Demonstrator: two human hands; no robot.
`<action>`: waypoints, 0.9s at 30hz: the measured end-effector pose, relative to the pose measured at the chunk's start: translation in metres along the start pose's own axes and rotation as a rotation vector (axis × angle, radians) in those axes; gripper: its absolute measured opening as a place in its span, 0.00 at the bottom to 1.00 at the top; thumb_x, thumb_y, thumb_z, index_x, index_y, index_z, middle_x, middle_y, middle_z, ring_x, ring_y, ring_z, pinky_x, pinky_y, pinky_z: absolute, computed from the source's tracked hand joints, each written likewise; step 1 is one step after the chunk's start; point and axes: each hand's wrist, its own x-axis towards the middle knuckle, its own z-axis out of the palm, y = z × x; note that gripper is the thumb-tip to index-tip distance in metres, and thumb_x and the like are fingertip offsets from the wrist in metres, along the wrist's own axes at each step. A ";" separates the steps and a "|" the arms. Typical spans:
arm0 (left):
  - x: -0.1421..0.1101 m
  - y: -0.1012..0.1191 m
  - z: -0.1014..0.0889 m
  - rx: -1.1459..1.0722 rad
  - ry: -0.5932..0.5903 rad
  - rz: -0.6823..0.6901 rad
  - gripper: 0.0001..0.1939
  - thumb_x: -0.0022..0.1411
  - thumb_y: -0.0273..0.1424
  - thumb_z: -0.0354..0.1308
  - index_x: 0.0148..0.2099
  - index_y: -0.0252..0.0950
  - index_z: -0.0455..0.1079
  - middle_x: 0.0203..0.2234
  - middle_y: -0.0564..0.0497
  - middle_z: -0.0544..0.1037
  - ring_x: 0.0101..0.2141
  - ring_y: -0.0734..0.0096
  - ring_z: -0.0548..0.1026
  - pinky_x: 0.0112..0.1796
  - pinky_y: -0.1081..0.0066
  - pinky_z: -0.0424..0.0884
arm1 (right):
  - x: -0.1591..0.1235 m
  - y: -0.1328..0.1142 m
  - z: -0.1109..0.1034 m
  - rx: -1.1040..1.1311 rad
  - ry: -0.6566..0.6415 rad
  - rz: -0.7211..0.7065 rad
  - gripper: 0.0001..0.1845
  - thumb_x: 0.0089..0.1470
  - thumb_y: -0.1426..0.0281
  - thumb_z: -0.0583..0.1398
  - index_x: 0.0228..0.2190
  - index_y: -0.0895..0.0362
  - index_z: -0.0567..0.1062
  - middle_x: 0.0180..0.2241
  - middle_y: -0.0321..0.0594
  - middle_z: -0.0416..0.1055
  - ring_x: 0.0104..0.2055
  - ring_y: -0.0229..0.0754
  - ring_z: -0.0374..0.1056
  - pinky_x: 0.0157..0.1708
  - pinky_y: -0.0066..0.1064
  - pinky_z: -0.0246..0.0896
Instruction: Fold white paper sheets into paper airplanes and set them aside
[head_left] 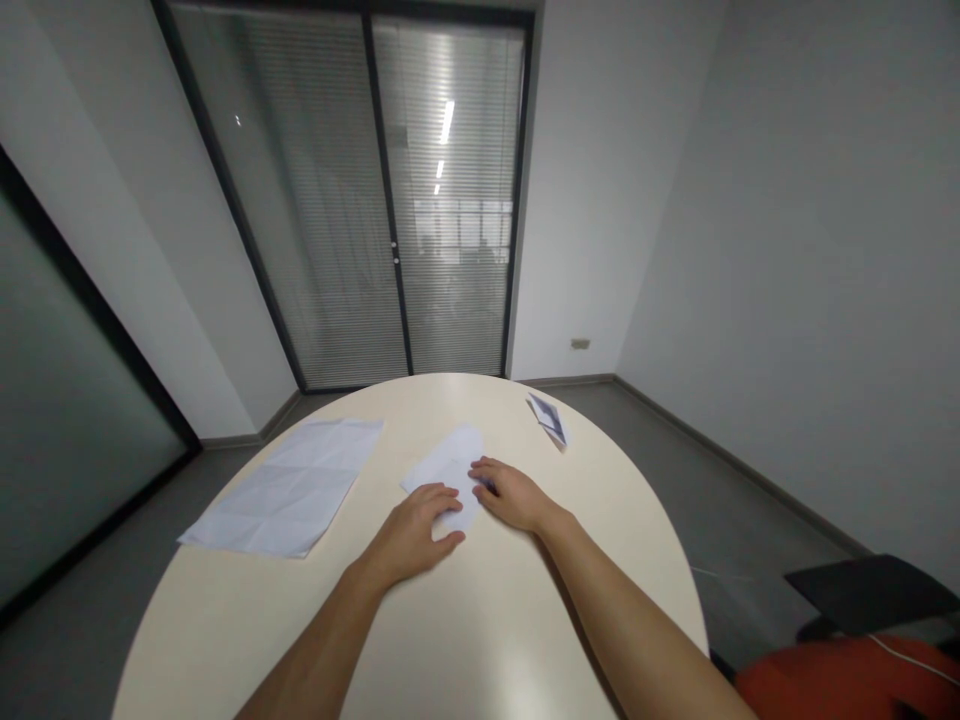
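Note:
A small white folded paper (454,455) lies on the table, partly covered by both hands. My left hand (416,530) rests over its lower left part, thumb and fingers apart. At the right edge of the same paper is my right hand (514,495), its fingers bent with a gap between thumb and forefinger. Both hands touch the paper, and neither appears to grip it. To the left a large creased white sheet (300,490) is spread out. A small folded paper with a dark printed side (551,418) stands near the far right edge.
All the papers are on a round cream table (450,640). An orange and black chair (840,670) stands at the lower right. Behind the table are a glass partition with blinds (337,250) and a white wall with a socket (580,343).

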 end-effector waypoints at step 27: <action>0.005 0.000 -0.003 0.020 0.102 -0.142 0.08 0.66 0.36 0.59 0.45 0.41 0.76 0.43 0.50 0.81 0.46 0.62 0.77 0.47 0.66 0.70 | -0.001 -0.007 -0.010 0.131 -0.089 -0.101 0.11 0.60 0.61 0.62 0.40 0.52 0.80 0.56 0.45 0.74 0.68 0.59 0.58 0.64 0.53 0.51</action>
